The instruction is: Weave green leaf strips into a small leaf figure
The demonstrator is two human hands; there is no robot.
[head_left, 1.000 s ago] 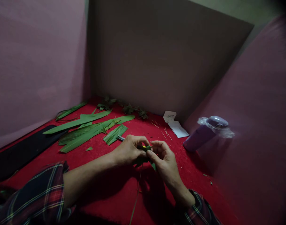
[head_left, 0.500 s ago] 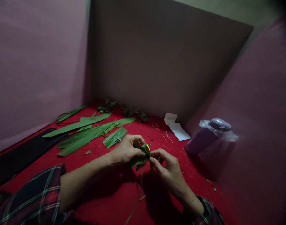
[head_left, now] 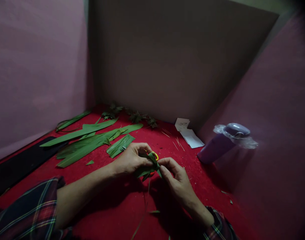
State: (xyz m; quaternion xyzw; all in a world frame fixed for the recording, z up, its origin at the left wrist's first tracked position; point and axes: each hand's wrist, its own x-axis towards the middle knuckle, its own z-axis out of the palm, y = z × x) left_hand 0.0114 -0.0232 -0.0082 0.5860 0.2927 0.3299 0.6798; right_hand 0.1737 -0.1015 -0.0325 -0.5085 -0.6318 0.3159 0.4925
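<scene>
My left hand [head_left: 134,159] is closed round a folded green leaf [head_left: 145,170], thumb and fingers pressing on it. A yellow loop [head_left: 155,156] sticks out above the leaf, and a small red part [head_left: 152,174] shows beneath it; what they belong to is hidden. At the leaf's right end, my right hand [head_left: 176,175] pinches its tip between thumb and forefinger. From under the leaf hangs a thin strand [head_left: 145,213], reaching down toward me. Just beyond my left hand lies a cut, striped leaf piece [head_left: 120,146].
Long green leaves [head_left: 92,145] spread over the red cloth [head_left: 112,210] at left, beside a black flat object [head_left: 22,166]. Leafy sprigs [head_left: 136,116] lie at the back. Thin sticks [head_left: 178,144], white paper [head_left: 191,138] and a purple bottle [head_left: 216,148] with clear plastic stand right.
The view has shifted slightly. My right fingers have turned the leaf's end, so a pointed tip now shows below them, and more of the yellow loop is visible.
</scene>
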